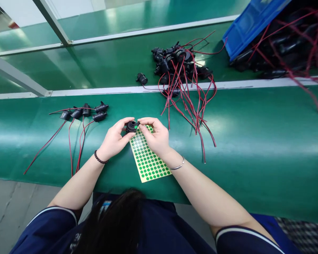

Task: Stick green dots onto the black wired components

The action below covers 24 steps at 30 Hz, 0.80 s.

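Between my two hands is a small black pump (pixel 131 127) with a round central opening and a green dot sticker (pixel 136 127) on its face. My left hand (pixel 116 138) grips its left side between thumb and fingers. From the right, my right hand (pixel 155 135) pinches the pump's edge close to the green dot. Under the right hand and wrist lies a pale yellow sheet of green dot stickers (pixel 148 165), partly covered by them. Any wires on the held pump are hidden from view.
Several black pumps (pixel 86 110) with red wires lie on the green bench at left. A larger tangled pile of pumps (pixel 180 58) sits at the back, its wires hanging over a white ledge (pixel 108 90). A blue crate (pixel 250 26) full of more stands at back right.
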{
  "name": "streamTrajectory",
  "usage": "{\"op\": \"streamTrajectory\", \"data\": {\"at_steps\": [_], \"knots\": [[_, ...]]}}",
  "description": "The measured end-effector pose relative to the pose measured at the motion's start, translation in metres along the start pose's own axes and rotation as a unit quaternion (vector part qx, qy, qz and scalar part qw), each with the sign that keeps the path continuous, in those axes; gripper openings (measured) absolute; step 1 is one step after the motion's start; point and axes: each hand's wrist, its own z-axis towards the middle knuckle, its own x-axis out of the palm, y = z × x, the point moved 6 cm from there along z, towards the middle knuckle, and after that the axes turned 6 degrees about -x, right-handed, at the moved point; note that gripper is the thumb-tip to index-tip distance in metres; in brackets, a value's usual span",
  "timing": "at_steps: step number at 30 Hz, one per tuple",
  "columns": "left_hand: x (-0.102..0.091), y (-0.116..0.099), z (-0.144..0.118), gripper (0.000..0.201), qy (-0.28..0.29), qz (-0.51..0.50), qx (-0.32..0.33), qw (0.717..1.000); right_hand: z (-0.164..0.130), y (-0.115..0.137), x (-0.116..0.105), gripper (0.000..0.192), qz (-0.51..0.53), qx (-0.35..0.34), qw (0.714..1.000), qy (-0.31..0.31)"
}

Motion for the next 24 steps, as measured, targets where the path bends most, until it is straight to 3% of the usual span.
{"op": "streamTrajectory", "data": {"at_steps": [4,8,11,14,16,19,21,24], "knots": [[-0.029,0.004,0.005,0.035,-0.096,0.185,0.008,0.978,0.005,0.001,-0.006,0.007,-0.092,-0.03,0.995,0.01],[-0.057,0.027,0.017,0.034,-0.159,0.304,-0.038,0.938,0.009,-0.006,-0.005,0.012,-0.207,-0.061,0.972,0.095],[-0.064,0.035,0.02,0.035,-0.188,0.342,-0.056,0.919,0.01,-0.016,-0.004,0.014,-0.281,-0.048,0.944,0.163],[-0.055,0.026,0.015,0.032,-0.218,0.332,-0.02,0.918,0.01,-0.023,-0.006,0.018,-0.325,-0.031,0.925,0.195],[-0.035,0.017,0.012,0.026,-0.173,0.3,0.02,0.938,0.01,-0.024,-0.007,0.019,-0.341,-0.022,0.916,0.213],[0.004,0.013,0.007,0.035,-0.04,0.262,0.038,0.963,0.011,-0.023,-0.006,0.019,-0.36,-0.015,0.901,0.244],[0.022,0.015,0.004,0.045,0.018,0.271,0.017,0.962,0.011,-0.021,-0.005,0.018,-0.371,-0.015,0.89,0.264],[0.032,0.017,0.003,0.047,0.05,0.294,-0.002,0.954,0.01,-0.019,-0.003,0.018,-0.384,-0.014,0.877,0.288]]}}
